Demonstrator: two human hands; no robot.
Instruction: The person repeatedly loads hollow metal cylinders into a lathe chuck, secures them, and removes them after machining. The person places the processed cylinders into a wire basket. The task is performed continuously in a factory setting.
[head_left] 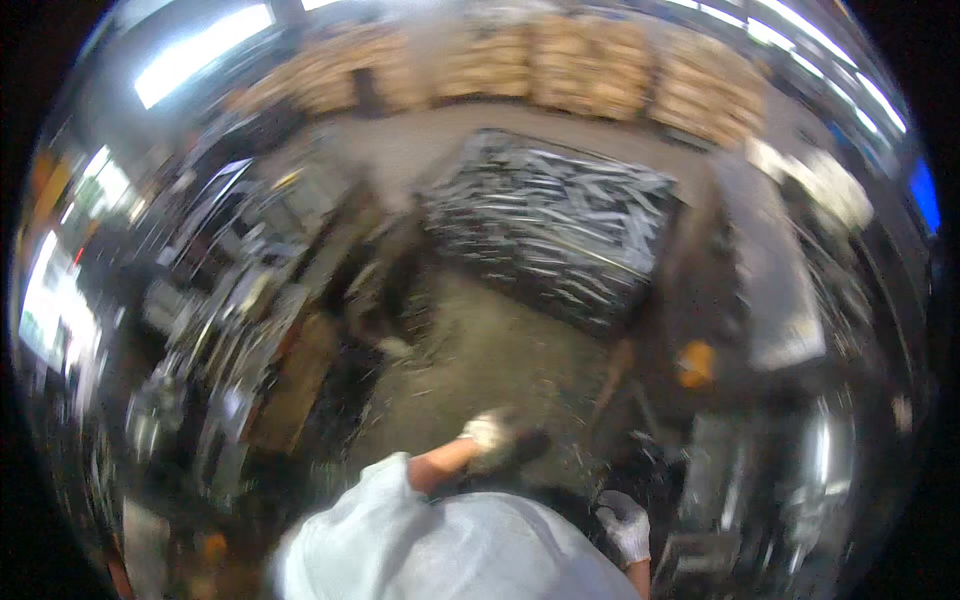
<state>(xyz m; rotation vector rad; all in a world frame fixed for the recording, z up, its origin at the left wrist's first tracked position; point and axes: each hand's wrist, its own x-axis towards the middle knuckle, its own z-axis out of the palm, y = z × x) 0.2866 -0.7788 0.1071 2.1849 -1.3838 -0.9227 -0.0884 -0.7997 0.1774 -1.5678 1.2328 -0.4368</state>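
Though apart, metal strips (560,215) beyond hands (487,434).

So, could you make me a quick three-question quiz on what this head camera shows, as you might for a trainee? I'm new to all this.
1. Choose one. The dark heap ahead looks to be made of: A) glass bottles; B) metal pieces; C) tyres.
2. True or false: both of the wearer's hands are bare.
3. Fill in "beyond" or "before": seen from the wearer, the tan stacks stand ____ the heap.

Key:
1. B.
2. False: the left hand and the right hand are both gloved.
3. Beyond.
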